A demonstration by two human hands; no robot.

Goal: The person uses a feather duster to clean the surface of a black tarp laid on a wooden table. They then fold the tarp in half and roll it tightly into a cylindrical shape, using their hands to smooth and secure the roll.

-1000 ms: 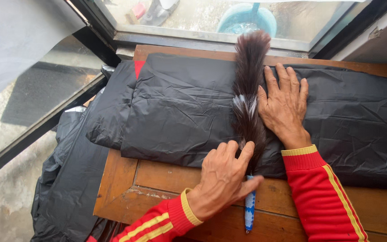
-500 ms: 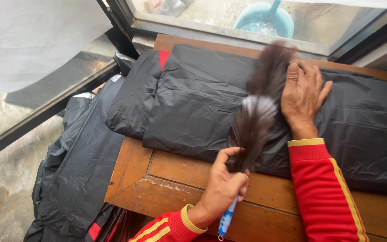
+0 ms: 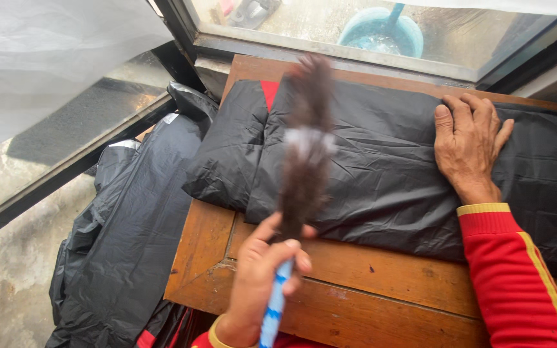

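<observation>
While the left hand grips the blue-and-white handle of the feather duster, blurred above the black plastic bundle that the open right hand flattens on the tabletop, a wide stroke could drag the unpinned left end off the edge.

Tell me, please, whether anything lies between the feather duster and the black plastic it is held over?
Nothing visible does. The left hand holds the feather duster by its blue-and-white handle, feathers blurred over the black plastic bundle. The right hand rests flat on the bundle well to the side, clear of the feathers.
</observation>
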